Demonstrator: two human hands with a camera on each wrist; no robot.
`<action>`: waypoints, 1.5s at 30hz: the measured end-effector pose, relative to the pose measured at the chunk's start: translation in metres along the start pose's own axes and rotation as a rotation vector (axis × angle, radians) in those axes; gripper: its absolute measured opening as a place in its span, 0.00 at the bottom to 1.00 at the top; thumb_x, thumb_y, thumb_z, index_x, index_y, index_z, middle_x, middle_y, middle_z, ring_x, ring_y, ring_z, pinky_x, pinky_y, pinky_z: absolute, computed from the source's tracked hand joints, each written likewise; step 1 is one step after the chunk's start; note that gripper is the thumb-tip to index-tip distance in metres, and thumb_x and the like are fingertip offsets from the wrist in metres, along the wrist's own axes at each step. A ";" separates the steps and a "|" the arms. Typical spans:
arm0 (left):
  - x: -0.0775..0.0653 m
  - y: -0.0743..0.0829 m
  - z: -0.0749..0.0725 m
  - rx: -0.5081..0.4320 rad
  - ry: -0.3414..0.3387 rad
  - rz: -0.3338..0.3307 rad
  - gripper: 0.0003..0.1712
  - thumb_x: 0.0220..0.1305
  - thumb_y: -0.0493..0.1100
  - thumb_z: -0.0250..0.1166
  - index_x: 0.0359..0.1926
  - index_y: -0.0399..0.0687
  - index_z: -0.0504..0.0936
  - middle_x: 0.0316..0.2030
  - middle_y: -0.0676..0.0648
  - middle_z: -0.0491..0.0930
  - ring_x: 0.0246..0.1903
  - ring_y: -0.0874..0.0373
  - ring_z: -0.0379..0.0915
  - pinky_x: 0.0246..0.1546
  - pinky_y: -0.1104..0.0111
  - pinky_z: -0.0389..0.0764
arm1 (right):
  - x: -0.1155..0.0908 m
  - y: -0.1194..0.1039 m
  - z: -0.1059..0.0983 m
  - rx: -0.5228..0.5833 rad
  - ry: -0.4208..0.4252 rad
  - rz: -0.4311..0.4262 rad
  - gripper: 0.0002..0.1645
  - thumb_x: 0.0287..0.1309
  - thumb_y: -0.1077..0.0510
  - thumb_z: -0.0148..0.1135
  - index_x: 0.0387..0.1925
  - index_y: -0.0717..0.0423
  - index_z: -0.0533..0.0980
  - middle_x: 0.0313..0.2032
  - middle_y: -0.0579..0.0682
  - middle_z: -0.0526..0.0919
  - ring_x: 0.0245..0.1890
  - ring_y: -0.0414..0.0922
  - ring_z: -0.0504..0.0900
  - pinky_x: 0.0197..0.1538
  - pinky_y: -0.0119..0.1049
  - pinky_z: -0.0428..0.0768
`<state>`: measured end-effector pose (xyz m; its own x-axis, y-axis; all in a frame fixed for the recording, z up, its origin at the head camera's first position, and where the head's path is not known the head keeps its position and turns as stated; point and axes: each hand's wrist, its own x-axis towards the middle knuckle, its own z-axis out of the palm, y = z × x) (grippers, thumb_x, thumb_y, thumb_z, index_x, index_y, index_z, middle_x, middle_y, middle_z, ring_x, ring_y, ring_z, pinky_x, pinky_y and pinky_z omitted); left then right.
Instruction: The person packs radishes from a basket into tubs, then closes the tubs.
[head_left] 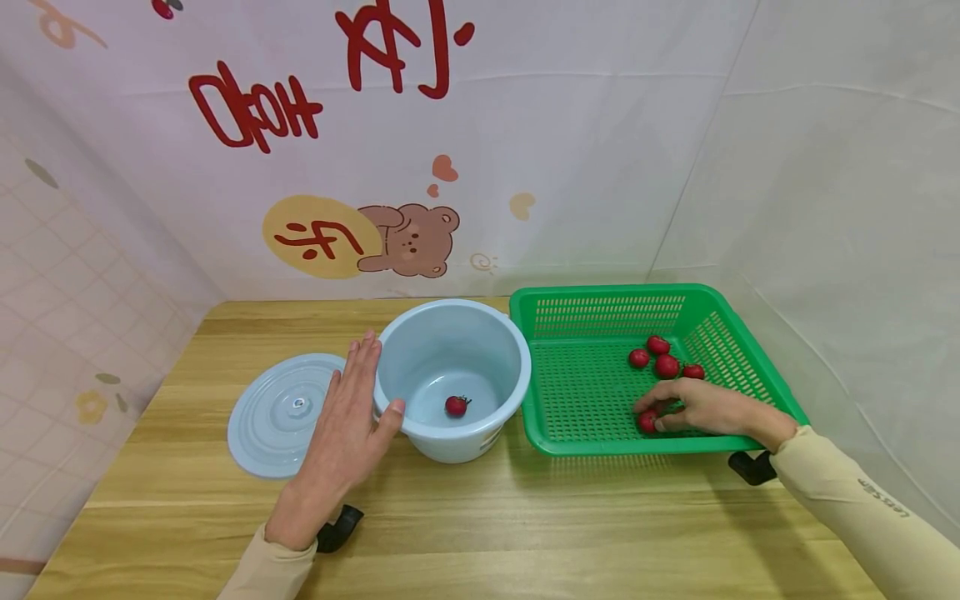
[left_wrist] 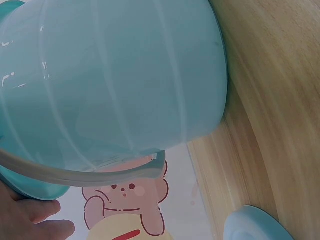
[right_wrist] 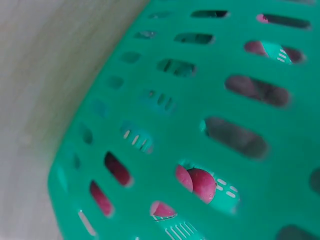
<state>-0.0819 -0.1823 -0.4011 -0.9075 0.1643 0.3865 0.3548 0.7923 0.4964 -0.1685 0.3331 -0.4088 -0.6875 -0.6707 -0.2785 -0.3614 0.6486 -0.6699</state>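
My right hand (head_left: 693, 406) reaches over the near rim of a green slotted basket (head_left: 570, 444), thumb and fingers pinching a small red tomato (head_left: 647, 422). Several more tomatoes (head_left: 667, 366) lie just beyond that hand on the basket floor. With its fingers straight, my left hand (head_left: 347, 425) rests against the left side of a light blue bucket (head_left: 452, 444). One tomato (head_left: 455, 406) with a green stem sits at the bottom of the bucket. In the right wrist view, the basket wall (right_wrist: 165, 115) hides most of the hand, and red tomatoes show through its slots.
A round blue lid (head_left: 262, 425) lies on the wooden table (head_left: 480, 525) left of the bucket, partly behind the left hand. The bucket's pale handle (left_wrist: 100, 177) hangs along its side. A printed white cloth (head_left: 585, 167) stands behind the table.
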 end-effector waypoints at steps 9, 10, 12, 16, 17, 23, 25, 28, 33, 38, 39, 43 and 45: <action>-0.001 0.001 0.000 -0.006 0.001 -0.003 0.46 0.73 0.54 0.54 0.82 0.38 0.51 0.82 0.44 0.46 0.81 0.43 0.40 0.72 0.33 0.51 | -0.002 -0.003 0.001 0.024 0.028 0.007 0.18 0.70 0.57 0.65 0.58 0.60 0.81 0.54 0.53 0.84 0.53 0.50 0.85 0.50 0.32 0.83; -0.001 0.001 0.000 -0.007 0.000 -0.003 0.45 0.73 0.54 0.54 0.82 0.38 0.50 0.82 0.44 0.46 0.81 0.43 0.40 0.72 0.33 0.51 | -0.003 -0.003 0.000 0.014 0.042 0.005 0.18 0.70 0.57 0.65 0.58 0.59 0.81 0.54 0.51 0.85 0.52 0.47 0.85 0.50 0.32 0.83; -0.001 0.002 0.000 -0.009 -0.003 -0.003 0.46 0.73 0.55 0.54 0.82 0.38 0.50 0.82 0.44 0.46 0.81 0.44 0.40 0.72 0.33 0.51 | -0.007 -0.004 -0.001 -0.002 0.073 -0.001 0.18 0.70 0.56 0.65 0.58 0.58 0.81 0.52 0.49 0.85 0.48 0.42 0.85 0.47 0.32 0.83; -0.001 0.002 0.000 -0.013 -0.006 -0.002 0.46 0.73 0.54 0.55 0.82 0.38 0.50 0.82 0.44 0.46 0.81 0.44 0.39 0.72 0.33 0.50 | -0.014 -0.008 -0.003 0.013 0.133 -0.013 0.18 0.71 0.56 0.64 0.58 0.56 0.81 0.51 0.47 0.83 0.45 0.37 0.84 0.44 0.33 0.83; -0.001 0.002 0.000 -0.012 -0.005 -0.001 0.46 0.73 0.54 0.55 0.82 0.38 0.50 0.82 0.44 0.46 0.81 0.44 0.39 0.72 0.33 0.50 | -0.016 -0.009 -0.003 0.021 0.148 -0.014 0.18 0.71 0.56 0.64 0.58 0.56 0.81 0.51 0.48 0.83 0.45 0.37 0.84 0.44 0.33 0.83; -0.001 0.002 -0.001 -0.009 -0.006 -0.005 0.46 0.73 0.55 0.54 0.82 0.38 0.51 0.82 0.44 0.46 0.81 0.45 0.39 0.73 0.34 0.50 | -0.024 -0.018 -0.005 0.054 0.219 0.015 0.19 0.73 0.56 0.63 0.60 0.57 0.79 0.53 0.49 0.85 0.49 0.35 0.85 0.47 0.31 0.84; -0.002 0.001 -0.001 -0.007 -0.003 -0.004 0.46 0.73 0.56 0.54 0.82 0.38 0.51 0.82 0.44 0.46 0.81 0.45 0.39 0.73 0.34 0.50 | -0.026 -0.022 -0.006 0.054 0.243 0.023 0.19 0.73 0.55 0.63 0.61 0.56 0.80 0.53 0.48 0.86 0.50 0.34 0.85 0.48 0.30 0.83; -0.002 0.001 -0.002 -0.005 0.002 -0.001 0.46 0.74 0.55 0.54 0.82 0.38 0.50 0.82 0.44 0.47 0.81 0.45 0.39 0.73 0.34 0.50 | -0.029 -0.028 -0.006 0.047 0.292 0.032 0.19 0.72 0.55 0.64 0.61 0.54 0.80 0.52 0.45 0.87 0.51 0.33 0.84 0.48 0.29 0.82; -0.002 0.001 -0.002 -0.008 0.005 0.001 0.46 0.74 0.56 0.54 0.82 0.39 0.50 0.82 0.44 0.46 0.81 0.44 0.39 0.73 0.34 0.50 | -0.037 -0.040 -0.007 -0.020 0.377 0.033 0.19 0.72 0.55 0.64 0.61 0.50 0.81 0.51 0.42 0.87 0.50 0.32 0.84 0.45 0.29 0.81; -0.002 0.000 -0.002 -0.013 0.005 0.001 0.46 0.74 0.56 0.55 0.82 0.39 0.51 0.82 0.44 0.46 0.81 0.43 0.40 0.73 0.34 0.50 | -0.044 -0.054 -0.010 -0.057 0.446 0.060 0.19 0.71 0.52 0.65 0.61 0.42 0.81 0.54 0.40 0.86 0.53 0.26 0.80 0.48 0.26 0.79; -0.002 0.000 -0.002 -0.013 0.005 0.002 0.46 0.74 0.56 0.55 0.82 0.39 0.51 0.82 0.44 0.47 0.81 0.43 0.40 0.73 0.34 0.50 | -0.045 -0.057 -0.011 -0.061 0.455 0.060 0.19 0.71 0.52 0.65 0.61 0.41 0.81 0.55 0.40 0.86 0.54 0.25 0.79 0.48 0.25 0.79; -0.001 0.000 -0.002 -0.016 -0.002 -0.005 0.46 0.74 0.57 0.54 0.82 0.39 0.50 0.82 0.44 0.46 0.81 0.44 0.39 0.73 0.34 0.50 | -0.049 -0.067 -0.011 -0.061 0.489 0.042 0.19 0.71 0.54 0.66 0.61 0.41 0.81 0.54 0.41 0.86 0.54 0.26 0.79 0.49 0.21 0.76; -0.001 0.000 -0.002 -0.017 -0.006 -0.010 0.46 0.74 0.57 0.53 0.82 0.39 0.50 0.82 0.44 0.46 0.81 0.45 0.39 0.73 0.34 0.49 | -0.049 -0.073 -0.011 -0.053 0.512 0.034 0.20 0.70 0.55 0.67 0.61 0.41 0.81 0.53 0.41 0.86 0.54 0.27 0.79 0.50 0.20 0.74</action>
<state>-0.0801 -0.1836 -0.3998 -0.9124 0.1603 0.3765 0.3495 0.7837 0.5135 -0.1149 0.3229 -0.3390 -0.9149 -0.3952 0.0820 -0.3556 0.6932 -0.6269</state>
